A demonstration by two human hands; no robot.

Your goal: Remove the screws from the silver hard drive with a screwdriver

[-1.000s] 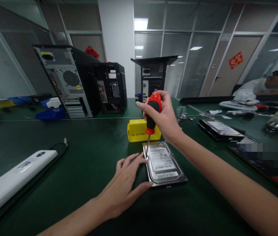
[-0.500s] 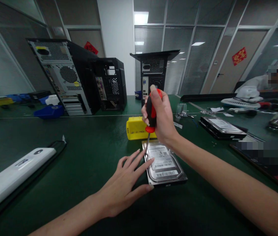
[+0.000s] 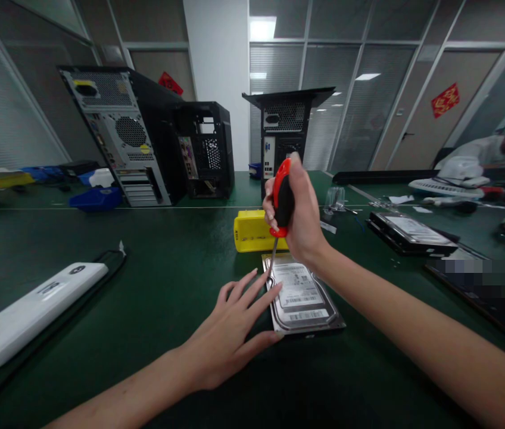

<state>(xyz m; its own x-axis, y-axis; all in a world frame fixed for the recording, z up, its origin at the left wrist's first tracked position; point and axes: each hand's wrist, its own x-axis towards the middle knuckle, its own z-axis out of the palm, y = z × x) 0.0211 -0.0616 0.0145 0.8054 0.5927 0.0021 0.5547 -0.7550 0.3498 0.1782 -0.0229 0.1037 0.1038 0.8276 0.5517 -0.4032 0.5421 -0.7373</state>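
Observation:
A silver hard drive (image 3: 308, 322) with a white label lies on the green table (image 3: 158, 256). My right hand (image 3: 299, 211) is closed round the handle of a red and black screwdriver (image 3: 284, 199). Its shaft slants down to the drive's left edge, where my fingers partly hide the tip. My left hand (image 3: 230, 333) has its fingers spread, with the fingertips and thumb resting on the left side of the drive. Just behind the drive sits a yellow bin (image 3: 249, 232), partly covered by my right hand.
Computer cases (image 3: 131, 137) stand at the back left, another case (image 3: 283, 116) behind my right hand. A second drive (image 3: 413, 232) lies at the right. A white power strip (image 3: 38, 310) is at the left. A person (image 3: 493, 149) leans over at the far right.
The view has shifted slightly, so most things appear a little further right. The screwdriver handle has turned in my right hand. My left hand keeps its place on the drive.

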